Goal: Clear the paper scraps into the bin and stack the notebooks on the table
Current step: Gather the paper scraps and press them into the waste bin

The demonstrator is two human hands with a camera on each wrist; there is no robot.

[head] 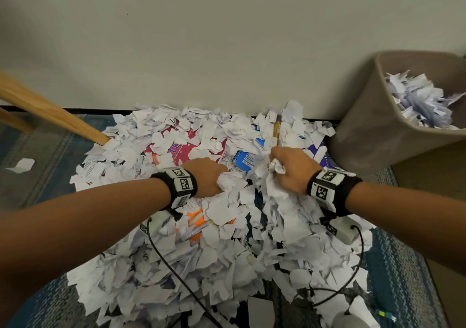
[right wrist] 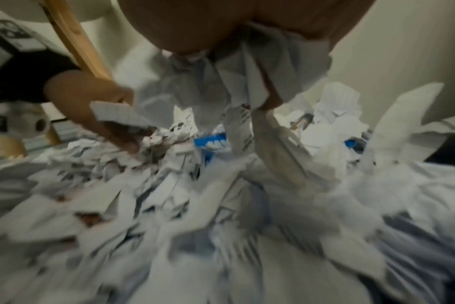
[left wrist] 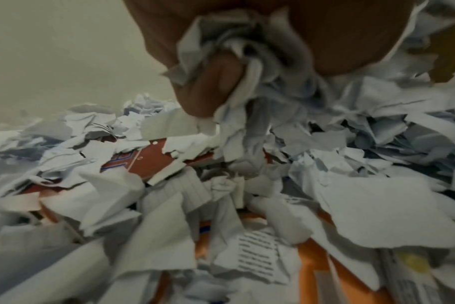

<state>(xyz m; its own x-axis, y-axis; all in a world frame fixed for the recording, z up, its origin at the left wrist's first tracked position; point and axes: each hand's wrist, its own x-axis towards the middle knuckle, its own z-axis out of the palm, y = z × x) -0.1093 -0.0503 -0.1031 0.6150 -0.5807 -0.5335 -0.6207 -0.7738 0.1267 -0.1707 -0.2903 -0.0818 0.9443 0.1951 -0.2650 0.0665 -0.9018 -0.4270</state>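
A wide heap of torn white paper scraps [head: 216, 249] covers the floor by the wall. My left hand [head: 210, 176] grips a crumpled bunch of scraps [left wrist: 249, 53] in the middle of the heap. My right hand [head: 290, 168] grips another bunch [right wrist: 237, 76], lifted slightly, with strips hanging down. Half buried lie a red notebook [head: 186, 148], a small blue spiral notebook [head: 244, 160], a purple one [head: 317, 153] and an orange one [head: 195, 223]. The grey bin [head: 373, 131] stands at the right, with scraps inside [head: 421, 100].
A wooden leg [head: 53, 113] slants down into the heap's left edge. A yellow pen [head: 277, 126] lies near the wall. Black cables [head: 174, 272] run across the near scraps. One stray scrap [head: 22, 165] lies on the blue striped rug [head: 45, 151] at the left.
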